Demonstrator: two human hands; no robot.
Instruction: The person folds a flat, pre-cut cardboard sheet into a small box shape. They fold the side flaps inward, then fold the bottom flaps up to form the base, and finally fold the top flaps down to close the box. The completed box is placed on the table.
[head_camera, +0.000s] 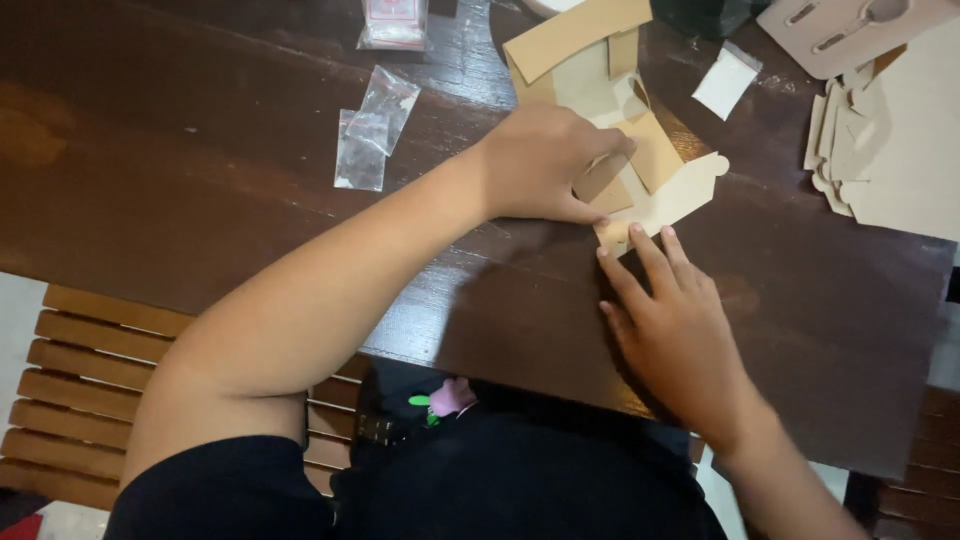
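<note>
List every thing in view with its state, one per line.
left hand: pressing on the cardboard model
right hand: flat on the table, fingertips at the model's edge
cardboard model: partly assembled
plastic bags: lying flat
punched cardboard sheet: pieces removed
table: dark, glossy

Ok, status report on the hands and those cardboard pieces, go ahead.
Left hand pressing down on the tan cardboard pieces. Right hand flat on the dark wooden table, fingertips at the pieces' lower edge. Clear plastic bags lie off to the side, nothing blocking.

My left hand (545, 165) reaches far across, forearm bare, fingers curled and pressing down. My right hand (675, 320) lies flat nearer, fingers extended, tips pointing away.
</note>
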